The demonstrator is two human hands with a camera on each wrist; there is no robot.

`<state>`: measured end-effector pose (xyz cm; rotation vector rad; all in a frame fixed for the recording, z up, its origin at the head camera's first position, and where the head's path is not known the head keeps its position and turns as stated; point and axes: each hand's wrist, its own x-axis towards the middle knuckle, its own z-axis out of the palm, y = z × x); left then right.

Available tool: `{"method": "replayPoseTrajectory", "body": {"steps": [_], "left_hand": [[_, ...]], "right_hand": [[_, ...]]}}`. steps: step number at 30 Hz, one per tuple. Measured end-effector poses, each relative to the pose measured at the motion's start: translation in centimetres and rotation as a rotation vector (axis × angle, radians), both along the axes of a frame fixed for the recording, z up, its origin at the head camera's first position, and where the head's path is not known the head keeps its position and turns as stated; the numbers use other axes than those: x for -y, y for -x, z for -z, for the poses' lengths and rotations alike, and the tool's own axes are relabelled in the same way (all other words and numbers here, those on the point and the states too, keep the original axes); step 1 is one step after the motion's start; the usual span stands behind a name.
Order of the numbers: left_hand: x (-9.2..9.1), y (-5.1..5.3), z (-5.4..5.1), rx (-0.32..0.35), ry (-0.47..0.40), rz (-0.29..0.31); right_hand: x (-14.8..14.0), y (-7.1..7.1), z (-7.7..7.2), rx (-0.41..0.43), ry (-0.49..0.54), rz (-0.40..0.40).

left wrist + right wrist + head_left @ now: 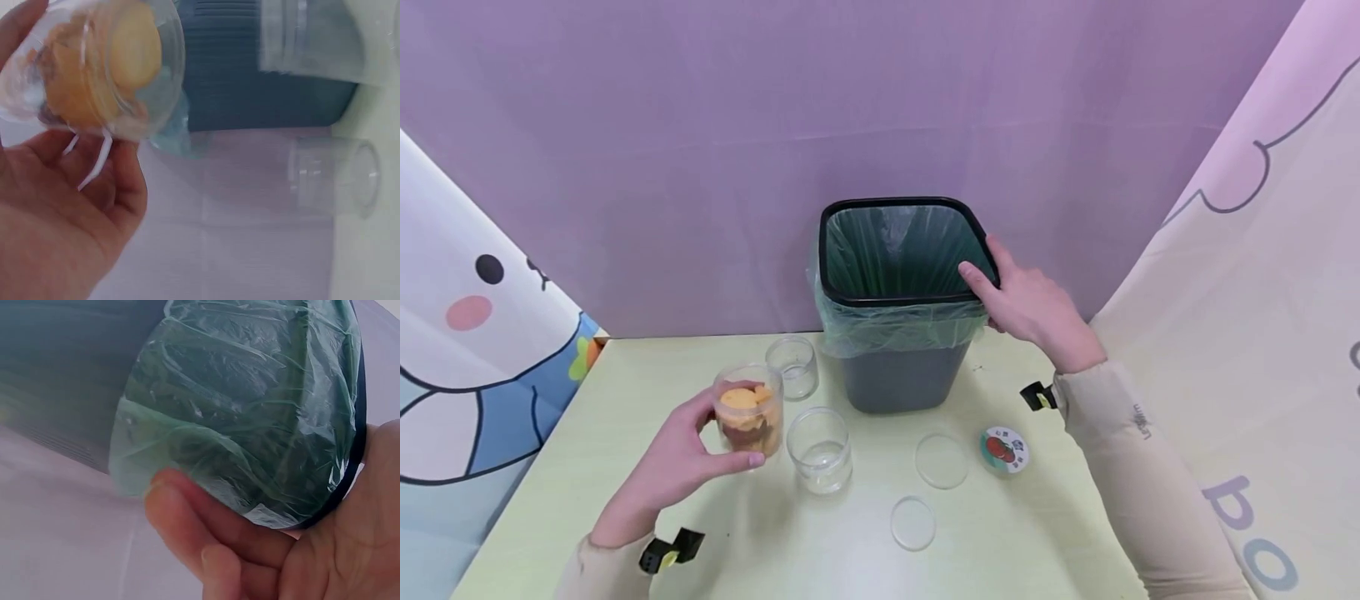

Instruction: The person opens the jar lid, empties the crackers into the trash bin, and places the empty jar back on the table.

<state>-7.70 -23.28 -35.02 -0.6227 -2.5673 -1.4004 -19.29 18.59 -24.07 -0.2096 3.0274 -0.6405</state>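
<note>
My left hand (679, 454) grips a clear plastic jar (751, 414) with orange and brown food pieces in it, lifted above the table. In the left wrist view, the food pieces (94, 69) show through the jar's side; what they are I cannot tell. My right hand (1033, 308) holds the black-rimmed trash bin (895, 379) at its right corner, thumb over the rim and fingers outside. A thin green bag (250, 394) lines the bin and folds over its outer wall. The bin stands upright.
Two clear jars (820, 454) (793, 367) stand between my left hand and the bin. Two clear round discs (942, 461) (913, 523) lie on the table in front of the bin. A round lid with a tomato picture (1004, 450) lies to their right. A purple cloth (700, 208) hangs behind.
</note>
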Motion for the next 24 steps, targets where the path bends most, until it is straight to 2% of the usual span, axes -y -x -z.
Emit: {"method": "replayPoseTrajectory", "body": {"steps": [8,14,20,24], "left_hand": [[-0.8,2.5,-4.0,-0.112,0.171,-0.155],[-1.4,4.4,-6.6,-0.135,0.241,-0.226],[-1.9,6.4,-8.3,-0.188,0.328,-0.249],[-2.7,7.8,-10.0,-0.247,0.390,-0.253]], "right_hand": [[-0.3,-0.1,-0.2,0.103,0.136,-0.014],[-0.2,0.1,0.1,0.115,0.199,-0.005],[0.0,0.3,0.3,0.116,0.198,-0.008],[0.0,0.3,0.3,0.111,0.194,0.000]]}}
